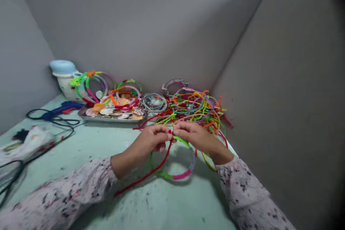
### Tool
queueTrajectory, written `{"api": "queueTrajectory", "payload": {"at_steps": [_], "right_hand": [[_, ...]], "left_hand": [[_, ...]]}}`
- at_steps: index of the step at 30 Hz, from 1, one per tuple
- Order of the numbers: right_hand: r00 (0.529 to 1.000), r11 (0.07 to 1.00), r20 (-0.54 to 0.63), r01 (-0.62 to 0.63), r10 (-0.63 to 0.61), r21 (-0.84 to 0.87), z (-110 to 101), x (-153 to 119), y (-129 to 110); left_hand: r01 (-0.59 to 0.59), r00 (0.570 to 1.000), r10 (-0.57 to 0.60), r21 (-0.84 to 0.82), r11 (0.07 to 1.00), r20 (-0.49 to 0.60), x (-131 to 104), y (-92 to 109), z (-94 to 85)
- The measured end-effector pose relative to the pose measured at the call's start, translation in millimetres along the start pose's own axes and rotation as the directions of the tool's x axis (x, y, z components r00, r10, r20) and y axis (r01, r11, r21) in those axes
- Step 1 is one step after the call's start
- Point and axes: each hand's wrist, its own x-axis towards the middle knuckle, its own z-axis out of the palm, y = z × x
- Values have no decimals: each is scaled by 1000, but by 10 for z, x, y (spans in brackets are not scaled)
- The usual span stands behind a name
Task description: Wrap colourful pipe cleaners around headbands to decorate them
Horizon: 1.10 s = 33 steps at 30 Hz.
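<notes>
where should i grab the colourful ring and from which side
Probably by the pink section of the ring, pinched from the near side. That part of the curve faces the wearer and lies uncovered, while the left hand and right hand meet at the far edge and the red stem crosses the left side.

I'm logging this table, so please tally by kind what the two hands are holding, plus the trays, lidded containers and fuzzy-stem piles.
Multicoloured ring, held: 1
Red stem, held: 1
Tray: 1
Lidded container: 1
Fuzzy-stem pile: 1
Total: 5
</notes>
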Motion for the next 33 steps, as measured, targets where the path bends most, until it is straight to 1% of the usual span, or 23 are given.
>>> {"api": "queueTrajectory", "payload": {"at_steps": [4,9,15,20,22,25,27,29,33], "right_hand": [[998,998,-48,47,-49,-33,41,7,-33],[993,996,-97,57,-64,-65,93,2,-66],[987,990,-156,18,-40,-139,147,5,-75],[986,994,-166,-9,-9,-109,141,17,-58],[986,999,-166,-5,-4,-53,141,22,-41],[992,990,-126,-4,23,144,142,23,-4],[996,954,-82,-17,43,298,136,17,21],[997,910,-40,-37,59,412,117,7,42],[997,851,33,-78,72,520,67,-4,80]], "left_hand": [[3,1000,-4,13,1000,5,-5,-18,-19],[-10,1000,10,-16,1000,11,5,-7,-18],[-12,1000,12,36,999,-18,9,-31,-14],[-23,1000,24,25,999,-13,9,-59,-13],[-26,1000,26,21,999,-13,8,-58,-15],[-41,999,41,19,999,-22,8,-50,-22],[-49,998,49,15,999,-24,9,-42,-27],[-52,998,52,1,999,-24,11,-35,-30],[-43,999,43,-22,999,-1,9,-30,-28]]}}
